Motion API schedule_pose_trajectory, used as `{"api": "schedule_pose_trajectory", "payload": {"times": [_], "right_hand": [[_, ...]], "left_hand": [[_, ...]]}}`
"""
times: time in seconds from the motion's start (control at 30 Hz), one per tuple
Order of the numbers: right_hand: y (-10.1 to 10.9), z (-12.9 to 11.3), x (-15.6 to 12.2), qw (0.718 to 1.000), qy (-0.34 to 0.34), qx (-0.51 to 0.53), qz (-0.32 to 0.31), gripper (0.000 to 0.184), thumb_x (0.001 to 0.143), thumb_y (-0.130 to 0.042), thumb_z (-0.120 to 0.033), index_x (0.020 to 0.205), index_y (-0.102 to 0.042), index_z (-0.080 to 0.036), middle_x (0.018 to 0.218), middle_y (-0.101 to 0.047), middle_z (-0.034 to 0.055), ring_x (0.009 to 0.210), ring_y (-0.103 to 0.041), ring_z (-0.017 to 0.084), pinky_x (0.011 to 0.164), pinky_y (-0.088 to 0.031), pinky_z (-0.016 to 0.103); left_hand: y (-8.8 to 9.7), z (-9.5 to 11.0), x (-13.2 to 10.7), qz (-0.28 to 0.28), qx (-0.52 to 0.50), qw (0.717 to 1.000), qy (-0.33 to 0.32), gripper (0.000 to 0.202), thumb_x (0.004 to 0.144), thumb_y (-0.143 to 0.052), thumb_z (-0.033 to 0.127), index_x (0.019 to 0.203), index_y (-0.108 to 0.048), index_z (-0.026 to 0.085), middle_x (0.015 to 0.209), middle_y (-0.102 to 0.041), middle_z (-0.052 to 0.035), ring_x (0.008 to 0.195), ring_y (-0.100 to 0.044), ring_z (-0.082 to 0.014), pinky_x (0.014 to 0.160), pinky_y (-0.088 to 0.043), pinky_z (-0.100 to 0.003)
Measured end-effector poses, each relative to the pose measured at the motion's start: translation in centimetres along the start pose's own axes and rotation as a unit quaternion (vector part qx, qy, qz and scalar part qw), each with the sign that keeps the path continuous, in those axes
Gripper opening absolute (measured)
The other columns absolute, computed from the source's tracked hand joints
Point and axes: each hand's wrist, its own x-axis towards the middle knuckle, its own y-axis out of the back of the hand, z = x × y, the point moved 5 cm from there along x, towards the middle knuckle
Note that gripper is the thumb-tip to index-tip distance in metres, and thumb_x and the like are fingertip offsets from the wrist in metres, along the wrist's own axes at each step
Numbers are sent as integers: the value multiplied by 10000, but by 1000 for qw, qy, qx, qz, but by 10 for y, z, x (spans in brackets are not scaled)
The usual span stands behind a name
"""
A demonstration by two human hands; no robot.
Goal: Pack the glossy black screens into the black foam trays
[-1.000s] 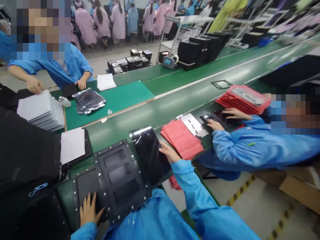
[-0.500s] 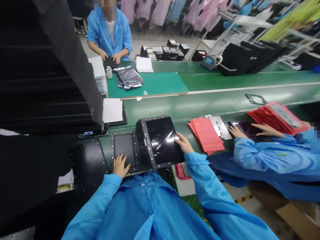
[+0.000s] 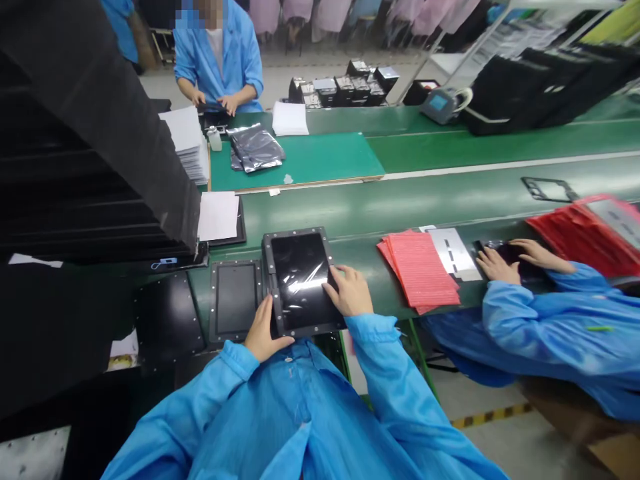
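A glossy black screen panel in a dark frame with metal studs (image 3: 300,273) lies in front of me, seemingly on top of a stack of similar frames. My right hand (image 3: 351,291) grips its right edge, thumb over the shiny surface. At the lower left corner, my left hand (image 3: 265,331) holds the side, fingers along the left edge and thumb along the bottom one. Just left of it lies a flat black studded frame (image 3: 235,300) with a recessed middle. Farther left is a black studded plate (image 3: 169,312).
A tall black stack (image 3: 165,193) rises at left. White paper (image 3: 219,215) lies behind the frame. Red foam sleeves (image 3: 419,270) and a silver plate (image 3: 453,252) sit to the right, near a co-worker's hands (image 3: 500,265). Another person (image 3: 220,60) works across the green bench (image 3: 320,159).
My left hand has left the flat frame for the screen panel's lower left corner. The panel has shifted left and now sits straighter, with my right hand still on its right edge.
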Motion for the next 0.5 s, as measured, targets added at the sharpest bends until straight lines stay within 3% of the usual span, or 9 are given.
{"api": "schedule_pose_trajectory", "payload": {"times": [0.1,0.27,0.5], "right_hand": [[-2,25,-24,996,47,26,-69,483,794,-594,-423,1251,-578,-267,1430,-432,63,1320,-362,319,1128,-234,500],[-15,75,-74,973,-58,182,-127,625,887,-428,-510,1458,-273,-309,1508,-306,4,1391,-263,237,1141,-237,464],[-16,79,-76,968,-84,192,-139,590,907,-413,-461,1459,-277,-303,1476,-365,29,1381,-285,258,1133,-247,494]], "left_hand": [[-15,8,3,39,-18,998,38,1057,726,-679,462,1481,-25,117,1533,-111,-216,1423,-105,-339,1150,-161,-519],[-22,21,-8,40,-90,990,105,956,815,-595,439,1489,23,162,1560,-71,-157,1431,-98,-291,1167,-127,-469],[-24,23,-16,34,-153,967,200,867,874,-515,451,1499,38,216,1574,-44,-57,1438,-60,-229,1180,-124,-406]]}}
